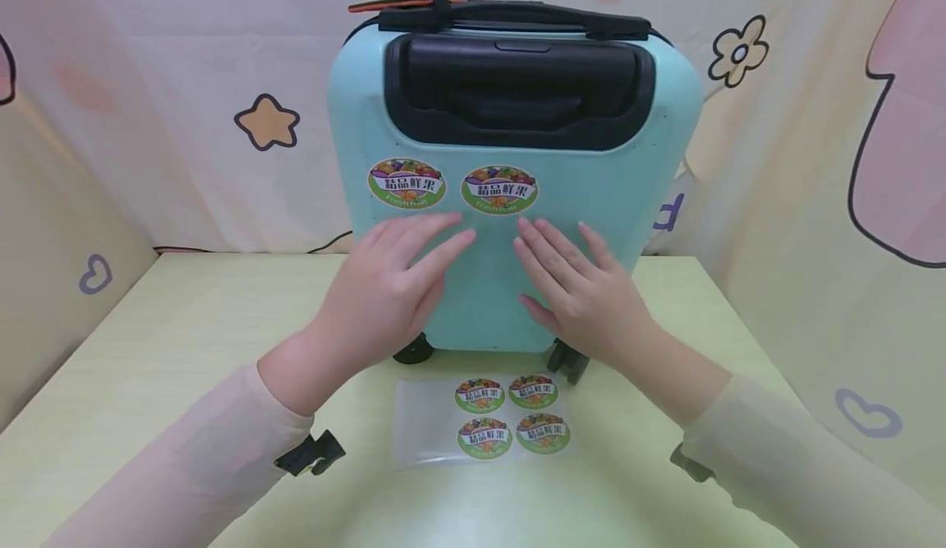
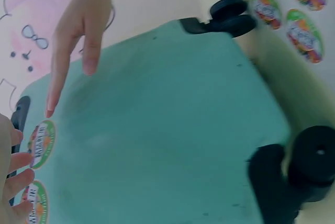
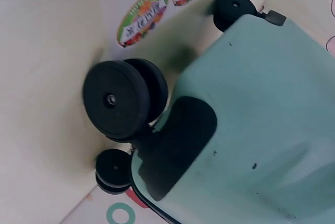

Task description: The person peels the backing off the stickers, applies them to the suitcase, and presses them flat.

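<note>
A light teal suitcase [image 1: 488, 285] stands upright on the table. Two oval fruit stickers lie side by side on its face, a left sticker [image 1: 407, 184] and a right sticker [image 1: 499, 190]. My left hand [image 1: 380, 289] is held before the suitcase just below the left sticker, fingers extended toward the right. From the other side my right hand [image 1: 587, 297] reaches with straight fingers, their tips just under the right sticker. Neither hand holds anything. In the left wrist view, left fingers [image 2: 20, 182] overlap the stickers. No hand shows in the right wrist view.
A sheet of stickers [image 1: 480, 458] lies on the table [image 1: 236, 326] in front of the suitcase, with several fruit ovals on it. Black wheels [image 3: 118, 98] stick out at the suitcase's bottom. Behind hangs a patterned curtain [image 1: 185, 162]; a black handle [image 1: 517, 14] tops the case.
</note>
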`<state>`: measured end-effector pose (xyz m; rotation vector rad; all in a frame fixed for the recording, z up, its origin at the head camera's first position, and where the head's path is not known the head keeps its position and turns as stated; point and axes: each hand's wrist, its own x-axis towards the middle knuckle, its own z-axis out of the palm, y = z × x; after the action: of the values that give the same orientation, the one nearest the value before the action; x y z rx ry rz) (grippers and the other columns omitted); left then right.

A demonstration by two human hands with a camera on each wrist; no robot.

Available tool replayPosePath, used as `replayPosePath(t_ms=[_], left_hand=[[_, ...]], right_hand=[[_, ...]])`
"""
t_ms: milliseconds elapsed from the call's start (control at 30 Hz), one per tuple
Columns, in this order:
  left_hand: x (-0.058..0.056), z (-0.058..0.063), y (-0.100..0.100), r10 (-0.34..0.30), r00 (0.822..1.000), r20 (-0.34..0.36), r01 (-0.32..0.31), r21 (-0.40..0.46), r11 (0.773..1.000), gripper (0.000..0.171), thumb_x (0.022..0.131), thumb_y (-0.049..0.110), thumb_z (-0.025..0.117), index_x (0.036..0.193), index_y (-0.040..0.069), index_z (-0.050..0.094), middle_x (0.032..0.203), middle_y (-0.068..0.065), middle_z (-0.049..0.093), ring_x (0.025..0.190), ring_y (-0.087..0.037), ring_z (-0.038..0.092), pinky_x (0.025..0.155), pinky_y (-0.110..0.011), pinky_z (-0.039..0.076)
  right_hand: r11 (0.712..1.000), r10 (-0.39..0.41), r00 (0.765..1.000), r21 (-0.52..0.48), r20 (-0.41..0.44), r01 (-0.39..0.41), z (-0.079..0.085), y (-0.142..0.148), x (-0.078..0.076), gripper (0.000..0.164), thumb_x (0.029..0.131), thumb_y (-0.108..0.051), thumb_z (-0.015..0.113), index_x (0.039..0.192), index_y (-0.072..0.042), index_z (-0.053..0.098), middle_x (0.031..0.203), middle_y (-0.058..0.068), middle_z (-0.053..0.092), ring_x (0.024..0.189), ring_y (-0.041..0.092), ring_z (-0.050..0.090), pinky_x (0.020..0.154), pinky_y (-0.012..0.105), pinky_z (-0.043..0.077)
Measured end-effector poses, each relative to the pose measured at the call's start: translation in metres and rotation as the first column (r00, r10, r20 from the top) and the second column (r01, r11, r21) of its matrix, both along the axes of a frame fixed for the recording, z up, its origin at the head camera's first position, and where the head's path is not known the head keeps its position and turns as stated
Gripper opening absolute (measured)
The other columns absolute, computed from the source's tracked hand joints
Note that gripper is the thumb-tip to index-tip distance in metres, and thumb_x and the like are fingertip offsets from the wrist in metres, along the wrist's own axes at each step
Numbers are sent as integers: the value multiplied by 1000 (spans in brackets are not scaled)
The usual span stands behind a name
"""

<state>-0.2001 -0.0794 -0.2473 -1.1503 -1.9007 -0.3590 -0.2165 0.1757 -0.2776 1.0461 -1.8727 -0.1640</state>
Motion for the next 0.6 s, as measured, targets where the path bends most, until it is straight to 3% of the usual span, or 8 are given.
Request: replayPosePath(t_ms=[300, 500, 600], left_hand=[[8, -31, -11, 6, 994, 109, 4, -86, 996, 39, 81, 3, 57, 120, 3, 60, 119, -14, 59, 107, -30, 57, 89, -42, 45], [14, -50, -15, 6, 985, 175, 15, -123, 992, 33, 81, 5, 60, 113, 4, 64, 109, -9, 63, 96, -26, 62, 82, -39, 48], [15, -60, -18, 18, 980, 196, 11, -141, 990, 28, 81, 6, 61, 108, 4, 67, 104, -6, 65, 92, -23, 63, 79, -37, 49]], right_hand=[[996, 88, 992, 10, 96, -89, -13, 0, 10, 44, 97, -29, 44, 126, 3, 55, 131, 16, 53, 121, 28, 49, 95, 45, 41], [990, 139, 960, -12, 243, -140, -31, -3, 18, 41, 89, -20, 58, 123, 3, 57, 122, 15, 60, 104, 27, 61, 85, 38, 49], [986, 164, 948, -27, 274, -163, -42, -6, 20, 37, 91, -19, 53, 121, 2, 58, 116, 13, 63, 94, 26, 65, 78, 35, 52]])
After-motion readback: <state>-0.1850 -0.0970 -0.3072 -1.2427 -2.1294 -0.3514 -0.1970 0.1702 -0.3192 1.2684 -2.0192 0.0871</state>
